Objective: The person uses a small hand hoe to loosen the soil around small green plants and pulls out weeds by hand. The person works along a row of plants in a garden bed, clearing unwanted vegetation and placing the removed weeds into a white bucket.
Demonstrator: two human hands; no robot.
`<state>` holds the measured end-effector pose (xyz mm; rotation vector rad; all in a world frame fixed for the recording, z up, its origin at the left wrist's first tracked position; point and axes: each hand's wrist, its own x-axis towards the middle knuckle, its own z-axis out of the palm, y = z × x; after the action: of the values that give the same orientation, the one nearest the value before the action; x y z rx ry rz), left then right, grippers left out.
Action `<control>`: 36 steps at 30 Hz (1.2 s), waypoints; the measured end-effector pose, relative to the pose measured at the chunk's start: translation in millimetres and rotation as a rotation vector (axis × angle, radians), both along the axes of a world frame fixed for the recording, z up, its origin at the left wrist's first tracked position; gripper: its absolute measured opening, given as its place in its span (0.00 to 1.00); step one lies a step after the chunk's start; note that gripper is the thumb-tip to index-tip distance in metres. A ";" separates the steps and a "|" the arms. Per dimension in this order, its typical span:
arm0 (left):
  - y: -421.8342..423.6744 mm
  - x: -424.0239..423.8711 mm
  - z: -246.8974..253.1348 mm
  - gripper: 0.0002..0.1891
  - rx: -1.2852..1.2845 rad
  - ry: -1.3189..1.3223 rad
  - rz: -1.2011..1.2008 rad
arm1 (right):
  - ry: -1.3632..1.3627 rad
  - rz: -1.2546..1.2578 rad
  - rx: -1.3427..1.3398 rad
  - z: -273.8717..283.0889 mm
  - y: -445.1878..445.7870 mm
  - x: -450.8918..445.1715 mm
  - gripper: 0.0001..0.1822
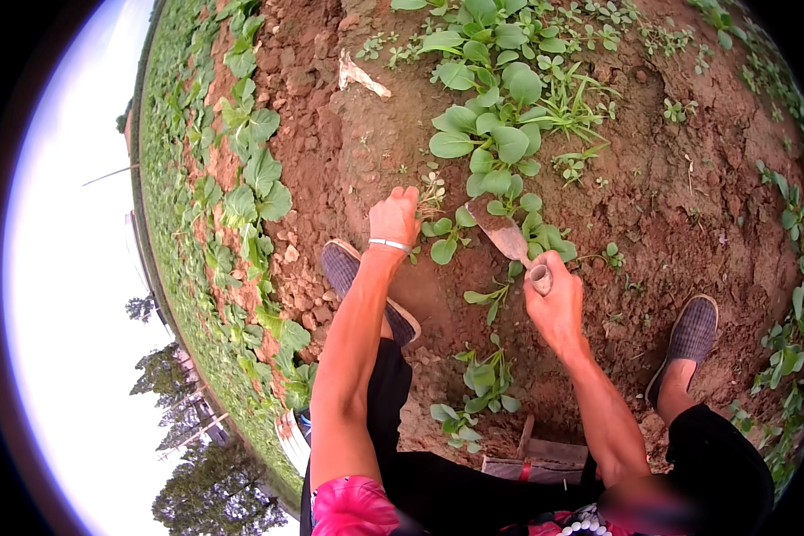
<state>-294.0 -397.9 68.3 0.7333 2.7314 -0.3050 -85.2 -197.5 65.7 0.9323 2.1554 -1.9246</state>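
Observation:
My left hand [395, 216], with a metal bangle at its wrist, is closed around a small uprooted weed [432, 194] whose leaves and pale roots stick out past the fingers. My right hand [555, 301] grips the handle of a trowel [504, 236]. The trowel's flat, soil-smeared blade points up and left, over the lower leaves of the row of leafy green seedlings [489, 134]. Between my left hand and the blade grows a small seedling [444, 240]. The blade's tip lies against leaves and soil; whether it is in the ground I cannot tell.
Grassy weeds [573, 107] grow beside the row. A pale scrap [363, 75] lies on the soil. Larger leafy plants [261, 174] stand beyond the clods at left. More seedlings [486, 378] grow between my feet. A low wooden stool [556, 452] and a white bucket [293, 439] are near my body.

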 end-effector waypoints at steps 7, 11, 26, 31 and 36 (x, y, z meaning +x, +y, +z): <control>-29.2 -1.4 8.2 0.17 0.506 0.237 0.292 | 0.059 0.038 -0.066 10.9 -11.8 -38.9 0.09; -39.2 -5.2 3.3 0.18 0.794 0.326 0.554 | 0.125 0.074 -0.114 6.1 -39.8 -73.9 0.09; -38.8 -2.0 -5.9 0.16 0.962 0.332 0.731 | 0.051 0.089 0.023 2.2 -25.3 -110.2 0.10; -34.2 -6.2 -5.2 0.15 0.978 0.295 0.742 | 0.002 0.006 -0.120 -10.0 -20.4 -126.3 0.09; -49.3 -4.9 -11.1 0.15 1.007 0.249 0.767 | 0.090 -0.001 -0.145 18.6 -23.9 -97.9 0.08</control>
<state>-298.9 -447.2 57.1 -0.2592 3.0241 1.2675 -183.1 -221.4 84.3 0.8370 2.0273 -2.1286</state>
